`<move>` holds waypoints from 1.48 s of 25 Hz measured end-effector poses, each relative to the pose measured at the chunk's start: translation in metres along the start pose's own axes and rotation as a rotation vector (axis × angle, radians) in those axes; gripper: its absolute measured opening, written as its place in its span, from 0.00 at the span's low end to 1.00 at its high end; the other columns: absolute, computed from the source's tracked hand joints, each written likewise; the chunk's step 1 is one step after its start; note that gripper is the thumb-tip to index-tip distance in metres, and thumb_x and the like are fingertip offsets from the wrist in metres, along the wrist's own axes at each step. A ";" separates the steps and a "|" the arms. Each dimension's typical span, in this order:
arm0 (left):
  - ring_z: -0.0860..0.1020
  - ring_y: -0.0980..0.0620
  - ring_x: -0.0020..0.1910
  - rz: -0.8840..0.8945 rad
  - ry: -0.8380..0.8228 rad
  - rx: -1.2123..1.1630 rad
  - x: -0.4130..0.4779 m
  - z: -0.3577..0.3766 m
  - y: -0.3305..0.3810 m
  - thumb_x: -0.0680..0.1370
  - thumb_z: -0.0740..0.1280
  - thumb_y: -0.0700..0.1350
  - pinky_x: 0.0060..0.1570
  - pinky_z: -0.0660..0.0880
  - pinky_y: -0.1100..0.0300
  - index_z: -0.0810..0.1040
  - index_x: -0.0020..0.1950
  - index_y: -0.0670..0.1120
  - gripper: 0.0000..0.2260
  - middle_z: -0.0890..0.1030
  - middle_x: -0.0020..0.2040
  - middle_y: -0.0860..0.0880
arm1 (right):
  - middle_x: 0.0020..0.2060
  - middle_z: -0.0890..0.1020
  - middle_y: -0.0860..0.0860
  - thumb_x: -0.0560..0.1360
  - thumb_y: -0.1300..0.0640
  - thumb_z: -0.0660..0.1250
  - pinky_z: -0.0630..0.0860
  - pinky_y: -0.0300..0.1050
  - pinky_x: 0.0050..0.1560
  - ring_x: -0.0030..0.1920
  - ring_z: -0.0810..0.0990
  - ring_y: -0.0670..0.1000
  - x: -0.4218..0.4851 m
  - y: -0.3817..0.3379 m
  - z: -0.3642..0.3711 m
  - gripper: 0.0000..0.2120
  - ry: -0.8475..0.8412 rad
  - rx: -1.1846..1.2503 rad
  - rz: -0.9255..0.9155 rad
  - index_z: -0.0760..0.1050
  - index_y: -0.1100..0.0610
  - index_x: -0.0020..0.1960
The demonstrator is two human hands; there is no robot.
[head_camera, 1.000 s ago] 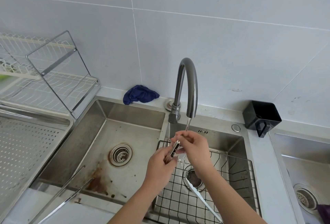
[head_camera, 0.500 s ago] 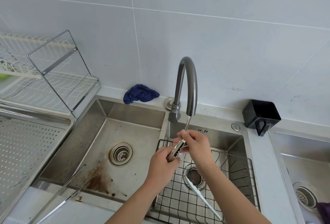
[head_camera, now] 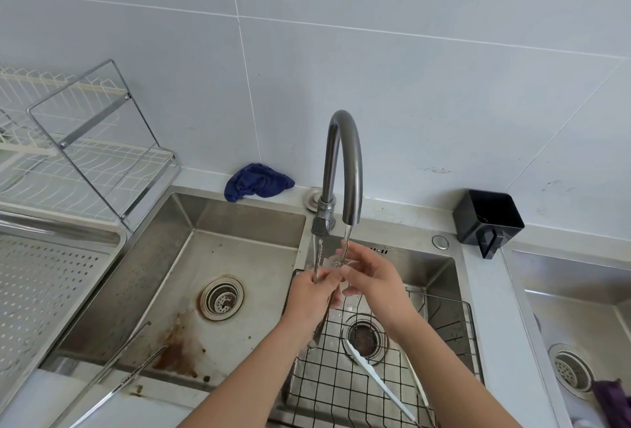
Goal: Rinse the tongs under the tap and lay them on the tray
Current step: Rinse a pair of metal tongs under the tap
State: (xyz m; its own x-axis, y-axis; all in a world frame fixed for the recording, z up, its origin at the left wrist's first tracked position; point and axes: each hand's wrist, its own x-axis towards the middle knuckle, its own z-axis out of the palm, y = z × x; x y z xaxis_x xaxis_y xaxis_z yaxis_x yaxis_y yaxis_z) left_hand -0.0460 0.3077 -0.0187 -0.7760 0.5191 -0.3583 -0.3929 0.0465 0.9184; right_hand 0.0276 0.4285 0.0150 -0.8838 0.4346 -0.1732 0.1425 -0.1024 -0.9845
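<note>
the pale counter [head_camera: 485,291] has sinks set in it. the tap [head_camera: 343,161] stands at its back. just left of the tap lies a blue cloth [head_camera: 256,182]. right of the tap sits a black cup [head_camera: 488,219]. far left of the tap are a tray [head_camera: 41,277] with holes and a wire rack [head_camera: 85,161].

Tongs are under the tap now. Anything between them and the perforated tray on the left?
Nothing blocks the way. The left hand and right hand hold the tongs over the right basin; only the open left basin lies between them and the tray. A second pair of tongs lies low across that basin's front left corner.
</note>
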 end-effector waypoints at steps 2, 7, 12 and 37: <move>0.79 0.48 0.34 -0.039 0.001 -0.119 0.005 0.009 0.003 0.80 0.70 0.45 0.36 0.78 0.56 0.87 0.46 0.45 0.07 0.82 0.34 0.45 | 0.58 0.84 0.47 0.82 0.58 0.66 0.81 0.41 0.46 0.53 0.84 0.48 -0.005 0.008 -0.007 0.14 0.079 -0.081 0.041 0.77 0.46 0.65; 0.80 0.49 0.34 -0.156 -0.062 -0.466 0.014 0.020 0.022 0.73 0.73 0.41 0.36 0.78 0.54 0.84 0.48 0.47 0.05 0.80 0.37 0.47 | 0.47 0.83 0.50 0.83 0.48 0.63 0.77 0.37 0.33 0.39 0.82 0.52 -0.017 0.035 0.006 0.14 -0.112 -0.080 0.181 0.70 0.44 0.69; 0.83 0.47 0.36 -0.111 0.017 -0.605 0.013 -0.007 0.037 0.68 0.73 0.46 0.38 0.80 0.54 0.84 0.37 0.47 0.03 0.83 0.37 0.45 | 0.31 0.80 0.48 0.81 0.48 0.67 0.68 0.41 0.27 0.29 0.74 0.50 0.012 0.024 0.015 0.09 0.002 -0.204 0.088 0.80 0.52 0.54; 0.72 0.48 0.26 -0.148 -0.200 -0.413 0.012 0.017 0.028 0.75 0.62 0.70 0.24 0.72 0.56 0.79 0.63 0.44 0.32 0.78 0.38 0.44 | 0.39 0.79 0.57 0.79 0.54 0.71 0.74 0.43 0.25 0.31 0.77 0.53 0.015 -0.013 0.001 0.13 -0.278 0.357 0.250 0.78 0.60 0.60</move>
State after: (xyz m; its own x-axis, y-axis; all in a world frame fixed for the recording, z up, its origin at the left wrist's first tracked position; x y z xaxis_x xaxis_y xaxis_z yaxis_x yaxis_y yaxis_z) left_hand -0.0585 0.3298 0.0058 -0.6026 0.6884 -0.4037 -0.6867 -0.1895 0.7018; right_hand 0.0121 0.4356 0.0250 -0.9342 0.1086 -0.3399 0.2463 -0.4931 -0.8344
